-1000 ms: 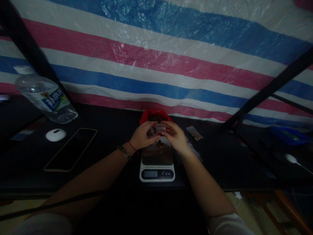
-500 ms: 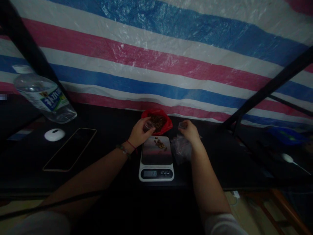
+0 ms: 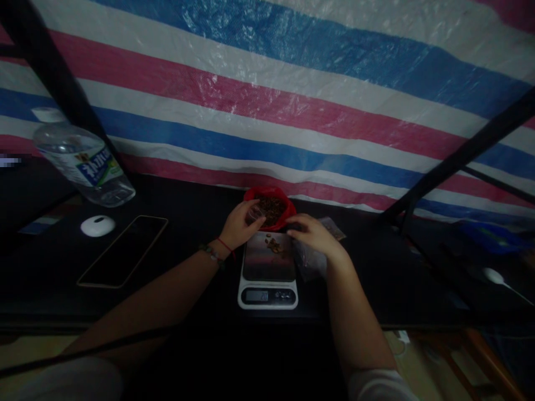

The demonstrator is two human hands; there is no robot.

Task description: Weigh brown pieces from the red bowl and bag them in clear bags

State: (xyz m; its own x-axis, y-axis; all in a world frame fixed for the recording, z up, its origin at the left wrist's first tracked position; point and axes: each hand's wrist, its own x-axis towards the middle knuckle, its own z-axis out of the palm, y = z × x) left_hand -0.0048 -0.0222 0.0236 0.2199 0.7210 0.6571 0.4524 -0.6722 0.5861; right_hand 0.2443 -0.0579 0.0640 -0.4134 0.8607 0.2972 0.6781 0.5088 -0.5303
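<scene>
Steady the clear container [image 3: 256, 213] gripped in the left hand [image 3: 239, 225]; the right hand [image 3: 315, 235], open, best avoids nudging the scale [image 3: 267, 270] beside it (the brown pieces [image 3: 274, 245] lie on that, between the hands).

The hands [image 3: 239, 227] partly hide the red bag [image 3: 289, 208] and clear bags [image 3: 310, 262]; the display's [image 3: 256, 296] digits blur.

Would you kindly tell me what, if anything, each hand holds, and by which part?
The left hand holds a small clear plastic piece by its sides; the right hand seems empty.
</scene>
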